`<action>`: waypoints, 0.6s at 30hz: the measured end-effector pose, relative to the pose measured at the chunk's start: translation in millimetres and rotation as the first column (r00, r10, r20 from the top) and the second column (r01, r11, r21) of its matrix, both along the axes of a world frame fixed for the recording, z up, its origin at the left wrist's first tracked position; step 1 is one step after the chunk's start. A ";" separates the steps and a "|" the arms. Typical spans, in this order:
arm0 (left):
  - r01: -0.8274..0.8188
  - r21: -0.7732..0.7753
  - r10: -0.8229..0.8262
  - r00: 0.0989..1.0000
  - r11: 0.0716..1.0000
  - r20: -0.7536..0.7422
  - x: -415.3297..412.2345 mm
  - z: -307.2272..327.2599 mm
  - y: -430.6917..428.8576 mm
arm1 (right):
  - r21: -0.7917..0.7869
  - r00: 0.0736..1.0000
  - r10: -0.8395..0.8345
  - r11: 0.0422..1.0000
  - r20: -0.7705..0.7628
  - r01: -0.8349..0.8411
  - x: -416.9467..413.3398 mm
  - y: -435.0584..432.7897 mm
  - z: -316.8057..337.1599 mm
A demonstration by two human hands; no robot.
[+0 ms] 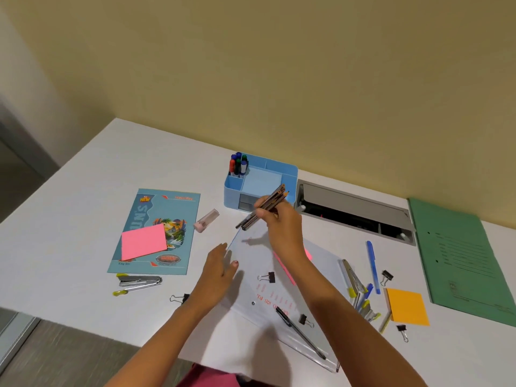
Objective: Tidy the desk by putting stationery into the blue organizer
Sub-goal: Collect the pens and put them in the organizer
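The blue organizer (287, 174) stands at the back of the white desk, with several markers (238, 164) upright in its rear left compartment. My right hand (280, 223) grips a bundle of dark pencils (264, 208) just in front of the organizer, tips pointing up and right over its front edge. My left hand (219, 265) hovers low over the desk with fingers straight, at the left edge of a clear plastic folder (279, 300). A black pen (300, 332) and binder clips (267, 277) lie on that folder.
A teal notebook (167, 216) with a pink sticky pad (143, 241) lies left, a stapler (138, 283) below it, an eraser case (206, 220) beside it. Right: a blue pen (372, 265), highlighters (361, 298), orange sticky pad (407, 307), green folder (463, 263), cable slot (354, 210).
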State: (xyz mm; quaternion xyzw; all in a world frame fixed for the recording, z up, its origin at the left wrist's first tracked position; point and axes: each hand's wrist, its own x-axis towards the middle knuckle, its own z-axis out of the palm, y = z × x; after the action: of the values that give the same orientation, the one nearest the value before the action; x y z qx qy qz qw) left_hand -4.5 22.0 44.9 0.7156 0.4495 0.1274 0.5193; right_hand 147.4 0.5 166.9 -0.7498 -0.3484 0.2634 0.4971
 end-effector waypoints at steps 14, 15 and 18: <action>0.382 0.226 -0.234 0.840 0.896 -0.490 -22.4 -62.9 1.6 | -0.073 0.991 -0.046 0.996 0.124 0.055 24.5 127.6 -37.6; 0.401 0.228 -0.242 0.826 0.887 -0.509 -23.7 -63.9 2.6 | -0.102 0.990 -0.036 0.994 0.139 0.050 24.3 130.2 -41.9; 0.433 0.245 -0.233 0.789 0.867 -0.569 -23.9 -67.4 1.5 | -0.201 0.983 -0.023 0.978 0.184 0.061 23.4 134.9 -51.0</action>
State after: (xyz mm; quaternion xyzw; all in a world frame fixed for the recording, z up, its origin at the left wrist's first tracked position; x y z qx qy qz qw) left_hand -28.4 23.6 -22.5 0.8749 0.4054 -0.0860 0.2506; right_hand 170.7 135.4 115.9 -0.8251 -0.3468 0.2183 0.3889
